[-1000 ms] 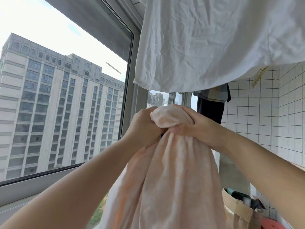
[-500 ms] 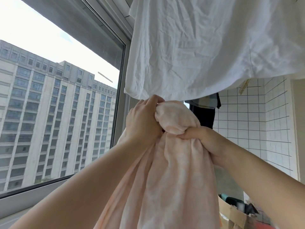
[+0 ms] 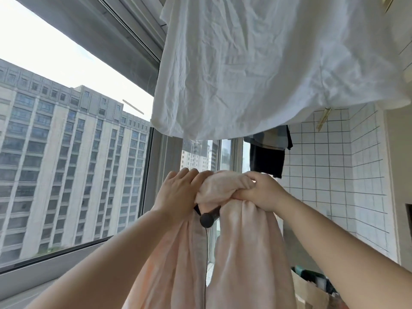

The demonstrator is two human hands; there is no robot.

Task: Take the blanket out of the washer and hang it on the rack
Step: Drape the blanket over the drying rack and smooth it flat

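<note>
the blanket (image 3: 240,253) lies bunched over the bar (image 3: 208,217), its hump at centre, one fall dropping toward 7 o'clock, the other toward 5. the right hand (image 3: 263,192) is clenched on the hump from 3 o'clock; the left hand (image 3: 178,192) lies half-closed on it from 9, fingers over the top. to hang it well, i'd spread the bunch along the bar and even both falls, keeping clear of the white sheet (image 3: 267,63) at 12.
</note>
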